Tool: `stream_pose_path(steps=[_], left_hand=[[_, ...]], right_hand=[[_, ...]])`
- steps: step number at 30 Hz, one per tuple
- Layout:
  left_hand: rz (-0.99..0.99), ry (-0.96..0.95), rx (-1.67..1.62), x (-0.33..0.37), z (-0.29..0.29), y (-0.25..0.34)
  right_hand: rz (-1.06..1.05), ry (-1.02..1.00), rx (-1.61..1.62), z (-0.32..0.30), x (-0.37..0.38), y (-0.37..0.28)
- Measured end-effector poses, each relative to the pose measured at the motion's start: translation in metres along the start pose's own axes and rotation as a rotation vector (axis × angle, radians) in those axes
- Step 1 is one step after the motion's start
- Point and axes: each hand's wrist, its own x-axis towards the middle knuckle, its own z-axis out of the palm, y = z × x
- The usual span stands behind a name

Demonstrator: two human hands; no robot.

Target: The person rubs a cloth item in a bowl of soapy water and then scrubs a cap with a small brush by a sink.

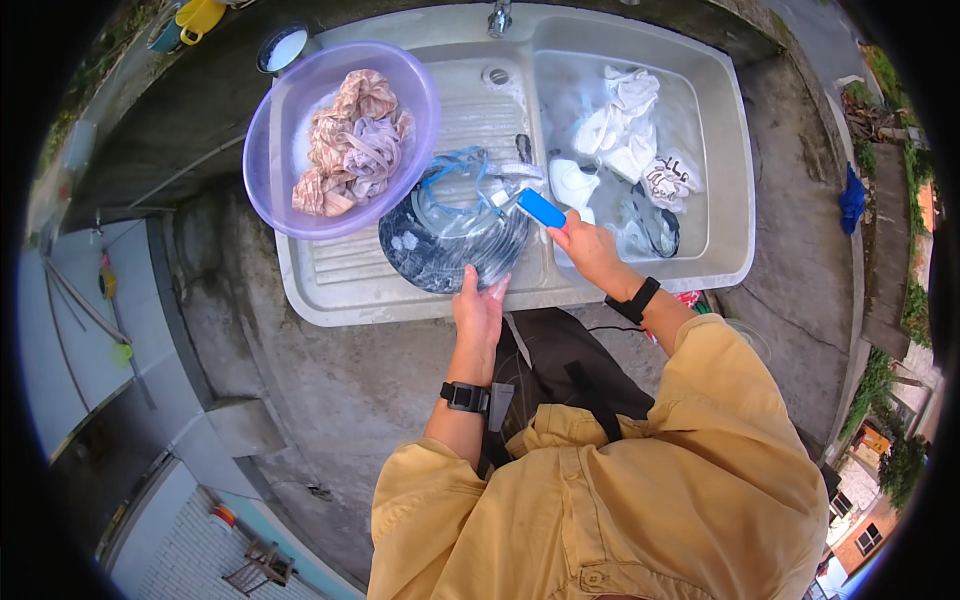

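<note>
A dark wide-brimmed hat (455, 250) with blue straps (455, 170) lies wet and soapy on the ribbed left side of the sink. My left hand (480, 303) is closed on the near edge of its brim, thumb on top. In my right hand (588, 248) is a blue scrub brush (541, 208), held above the hat's right side, near the sink's divider. Whether the bristles touch the hat, I cannot tell. White wet clothes (630, 125) lie in the water of the right basin, close to my right hand.
A purple plastic basin (262, 165) with pink and lilac clothes (355, 140) stands on the sink's left side, overlapping the hat. Behind it is a small dark bowl of white powder (287, 48). The tap (499, 20) rises at the back of the pale sink (330, 312).
</note>
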Motion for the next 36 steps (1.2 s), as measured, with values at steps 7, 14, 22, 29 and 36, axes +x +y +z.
stream_pose_path(steps=[7, 14, 22, 29, 36], left_hand=[[0.009, 0.119, -0.067, 0.003, -0.006, -0.019], [0.097, 0.292, 0.255, -0.019, 0.016, -0.008], [0.206, 0.206, 1.079, 0.047, -0.029, 0.113], [0.078, 0.230, 0.246, -0.004, -0.011, 0.057], [-0.057, 0.261, 1.134, 0.020, -0.004, 0.080]], right_hand=[[-0.275, -0.119, -0.024, 0.002, -0.016, -0.036], [-0.271, 0.079, -0.236, -0.037, 0.073, 0.015], [-0.229, -0.180, 0.043, -0.005, -0.008, -0.080], [-0.252, 0.091, -0.209, -0.021, 0.043, 0.004], [-0.427, 0.090, -0.346, -0.034, 0.062, 0.005]])
